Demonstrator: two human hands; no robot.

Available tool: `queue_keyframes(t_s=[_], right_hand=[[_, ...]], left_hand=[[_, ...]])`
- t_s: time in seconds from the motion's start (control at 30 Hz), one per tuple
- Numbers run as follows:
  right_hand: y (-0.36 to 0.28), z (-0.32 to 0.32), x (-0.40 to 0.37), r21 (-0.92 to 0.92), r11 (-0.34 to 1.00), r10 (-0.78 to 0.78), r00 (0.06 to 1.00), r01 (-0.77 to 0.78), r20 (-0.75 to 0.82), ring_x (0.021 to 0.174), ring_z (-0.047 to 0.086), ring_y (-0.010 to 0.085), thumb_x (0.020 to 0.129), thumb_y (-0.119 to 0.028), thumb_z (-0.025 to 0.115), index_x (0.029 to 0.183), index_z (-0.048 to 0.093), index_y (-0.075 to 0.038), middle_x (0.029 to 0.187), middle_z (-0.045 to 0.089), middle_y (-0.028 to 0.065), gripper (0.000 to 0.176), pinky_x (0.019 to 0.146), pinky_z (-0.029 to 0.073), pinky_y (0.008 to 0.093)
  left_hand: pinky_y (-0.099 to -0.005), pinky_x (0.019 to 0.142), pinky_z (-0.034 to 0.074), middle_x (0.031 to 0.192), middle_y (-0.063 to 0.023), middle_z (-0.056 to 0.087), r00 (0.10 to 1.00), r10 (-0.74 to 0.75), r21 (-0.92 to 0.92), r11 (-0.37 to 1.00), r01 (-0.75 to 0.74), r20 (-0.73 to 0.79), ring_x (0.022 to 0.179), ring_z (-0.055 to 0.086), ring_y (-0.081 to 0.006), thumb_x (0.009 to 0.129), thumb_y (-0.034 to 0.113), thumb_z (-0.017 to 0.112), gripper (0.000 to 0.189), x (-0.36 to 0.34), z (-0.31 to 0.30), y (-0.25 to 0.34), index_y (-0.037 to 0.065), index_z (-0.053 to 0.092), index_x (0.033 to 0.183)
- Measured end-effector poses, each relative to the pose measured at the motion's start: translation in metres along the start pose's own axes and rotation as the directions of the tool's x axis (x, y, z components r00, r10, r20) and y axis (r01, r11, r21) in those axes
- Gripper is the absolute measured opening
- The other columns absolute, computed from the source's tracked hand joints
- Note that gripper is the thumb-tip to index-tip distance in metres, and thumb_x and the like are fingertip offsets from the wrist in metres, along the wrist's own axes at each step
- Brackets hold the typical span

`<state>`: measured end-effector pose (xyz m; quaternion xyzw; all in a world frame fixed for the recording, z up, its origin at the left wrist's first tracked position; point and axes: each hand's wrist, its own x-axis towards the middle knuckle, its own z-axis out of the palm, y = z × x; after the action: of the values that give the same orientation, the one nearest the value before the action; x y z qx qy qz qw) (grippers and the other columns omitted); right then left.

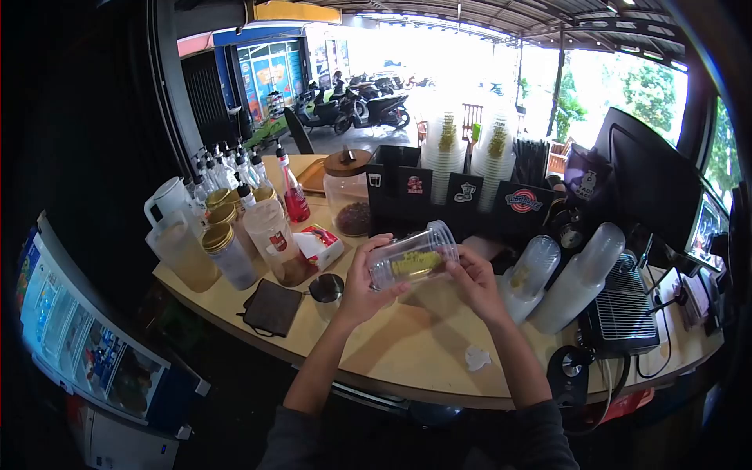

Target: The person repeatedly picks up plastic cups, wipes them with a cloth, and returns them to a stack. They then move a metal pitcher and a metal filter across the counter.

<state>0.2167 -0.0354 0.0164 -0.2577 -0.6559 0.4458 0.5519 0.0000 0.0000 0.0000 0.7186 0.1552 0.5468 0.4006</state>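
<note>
Clear cups (415, 265) noted lying sideways, rims angled toward the right hand (479, 287), body gripped by the left hand (359, 283), both hands' fingers holding.

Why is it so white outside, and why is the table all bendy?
In the head view, daylight past the motorbikes washes out to white; in the head view, a wide lens probably bends the counter; also in the head view, glints shine on the clear cup and the picture's corners go dark.
</note>
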Motion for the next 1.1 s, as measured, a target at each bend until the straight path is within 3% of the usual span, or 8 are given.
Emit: queue_keyframes(t_s=[0.07,0.2,0.33,0.5,0.83,0.93,1.0,1.1], right_hand=[[-0.001,0.007,-0.004,-0.034,0.996,-0.079,0.996,0.078,-0.034,0.096,0.060,0.0124,0.094,-0.011,0.053,0.124,0.052,0.001,0.107,0.063,0.0078,0.032,0.090,0.045,0.0267],[0.010,0.010,-0.015,-0.040,0.999,-0.004,0.998,0.001,-0.065,0.097,0.059,0.0123,0.095,-0.010,0.052,0.119,0.056,0.003,0.107,0.064,0.0082,0.028,0.089,0.046,0.0274],[0.015,0.006,-0.025,-0.010,0.998,0.061,0.993,-0.062,-0.097,0.095,0.060,0.0134,0.094,-0.011,0.052,0.116,0.059,0.003,0.104,0.066,0.0101,0.027,0.087,0.048,0.0283],[0.011,0.004,-0.033,-0.059,0.996,0.058,0.991,-0.065,-0.125,0.091,0.062,0.0138,0.094,-0.012,0.054,0.116,0.059,0.005,0.100,0.067,0.0113,0.028,0.085,0.050,0.0287],[0.002,-0.007,-0.039,-0.087,0.990,0.100,0.983,-0.114,-0.157,0.092,0.063,0.0163,0.093,-0.009,0.055,0.117,0.058,0.006,0.101,0.066,0.0118,0.028,0.084,0.050,0.0293],[0.003,-0.005,-0.041,-0.074,0.991,0.100,0.979,-0.114,-0.176,0.095,0.063,0.0185,0.093,-0.009,0.054,0.117,0.057,0.006,0.104,0.066,0.0128,0.028,0.087,0.049,0.0305],[0.008,0.001,-0.041,-0.067,0.993,0.078,0.978,-0.093,-0.196,0.097,0.063,0.0184,0.092,-0.008,0.055,0.117,0.057,0.006,0.104,0.066,0.0129,0.029,0.088,0.049,0.0306],[0.015,0.010,-0.043,0.025,0.998,0.059,0.978,-0.055,-0.201,0.097,0.060,0.0142,0.091,-0.006,0.057,0.116,0.057,0.006,0.106,0.065,0.0108,0.028,0.089,0.048,0.0279]], left_hand=[[-0.0338,0.102,0.038,0.131,-0.0115,0.042,0.991,-0.050,-0.158,0.987,0.029,-0.128,0.122,0.043,-0.0203,0.068,0.008,0.080,0.075,-0.008,0.003,0.004,0.004,0.037,0.129],[-0.0335,0.102,0.038,0.129,-0.0108,0.045,0.981,-0.158,-0.177,0.975,0.138,-0.109,0.121,0.045,-0.0198,0.068,0.007,0.080,0.073,-0.022,-0.009,-0.016,0.001,0.039,0.128],[-0.0322,0.100,0.040,0.126,-0.0107,0.049,0.984,-0.144,-0.227,0.967,0.119,-0.100,0.117,0.049,-0.0187,0.070,0.007,0.078,0.069,-0.029,-0.007,-0.024,0.000,0.041,0.128],[-0.0288,0.093,0.044,0.113,-0.0075,0.059,0.953,-0.276,-0.237,0.941,0.241,-0.126,0.105,0.057,-0.0153,0.075,0.008,0.075,0.057,-0.029,0.003,-0.027,-0.002,0.048,0.124],[-0.0284,0.090,0.046,0.113,-0.0078,0.059,0.940,-0.333,-0.266,0.915,0.303,-0.073,0.103,0.057,-0.0141,0.076,0.010,0.074,0.056,-0.019,0.017,-0.032,-0.002,0.047,0.123],[-0.0296,0.090,0.047,0.116,-0.0091,0.057,0.938,-0.299,-0.312,0.921,0.234,-0.178,0.104,0.057,-0.0145,0.079,0.014,0.072,0.054,-0.018,0.030,-0.040,-0.001,0.044,0.124],[-0.0309,0.089,0.048,0.122,-0.0107,0.054,0.883,-0.432,-0.632,0.739,0.231,-0.183,0.107,0.056,-0.0166,0.086,0.016,0.066,0.048,-0.013,0.040,-0.043,0.001,0.042,0.124],[-0.0319,0.089,0.049,0.123,-0.0113,0.053,0.894,-0.426,-0.685,0.694,0.223,-0.140,0.110,0.055,-0.0186,0.090,0.015,0.060,0.041,-0.004,0.057,-0.041,0.001,0.043,0.124]])
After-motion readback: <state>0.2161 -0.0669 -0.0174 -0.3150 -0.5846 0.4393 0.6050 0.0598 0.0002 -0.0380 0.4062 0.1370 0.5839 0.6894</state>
